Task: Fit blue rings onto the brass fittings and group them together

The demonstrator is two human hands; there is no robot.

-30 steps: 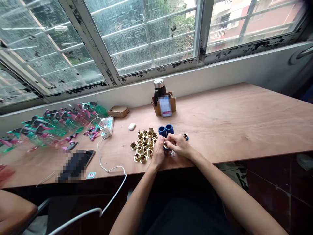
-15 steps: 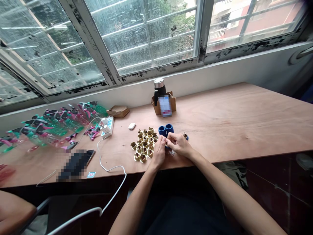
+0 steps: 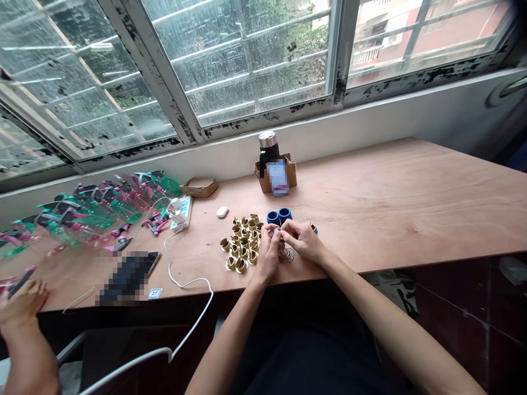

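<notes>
Rainy window [image 3: 242, 60] stands behind the counter [image 3: 391, 192] where you work. Your left hand [image 3: 267, 258] and right hand [image 3: 302, 241] are closed together, pinching a small piece [image 3: 279, 233], mostly hidden, just above a wire spring [image 3: 289, 254]. Only one brass-and-blue piece [image 3: 313, 228] looks joined, at right. Many loose brass cups [image 3: 241, 247] at left and two blue sleeves [image 3: 279, 215] appear left to do.

Two blue cylinders [image 3: 273, 218] are counted, along with one flask [image 3: 269, 147], one cardboard box [image 3: 275, 181], one power strip [image 3: 184, 212] and one phone [image 3: 127, 277]; roughly two dozen brass cups [image 3: 241, 244] are seen.
</notes>
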